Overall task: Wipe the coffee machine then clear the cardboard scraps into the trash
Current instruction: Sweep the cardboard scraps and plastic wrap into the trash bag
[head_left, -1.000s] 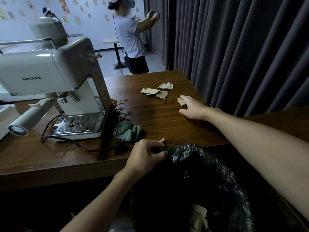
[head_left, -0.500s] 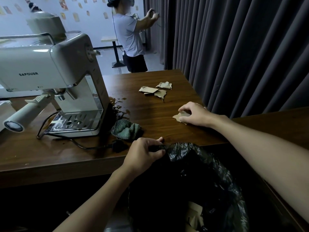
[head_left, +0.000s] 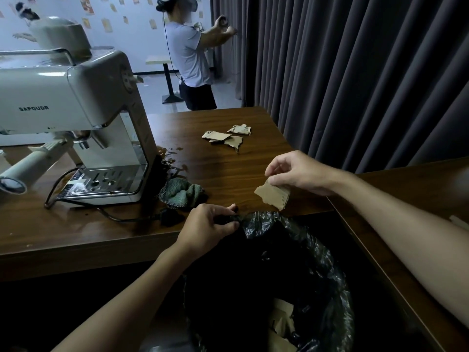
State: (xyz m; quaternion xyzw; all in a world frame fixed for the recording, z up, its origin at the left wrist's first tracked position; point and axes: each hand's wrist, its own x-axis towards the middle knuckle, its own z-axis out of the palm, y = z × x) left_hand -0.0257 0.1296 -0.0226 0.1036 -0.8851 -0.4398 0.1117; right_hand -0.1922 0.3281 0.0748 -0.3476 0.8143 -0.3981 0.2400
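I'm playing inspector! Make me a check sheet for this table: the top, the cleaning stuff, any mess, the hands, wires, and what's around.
Surface: brown wooden table, glossy.
Job's things: coffee machine on the table; green cloth crumpled by its base; loose cardboard scraps farther back; black trash bag open below the table edge, cardboard already inside.
Clutter: dark spill beside the machine.
Grips: left hand grips the bag's rim; right hand pinches the held scrap just above the bag.
Cables: black power cord lies along the table, plug near the cloth.
Surroundings: dark curtain on the right; another person standing beyond the table.
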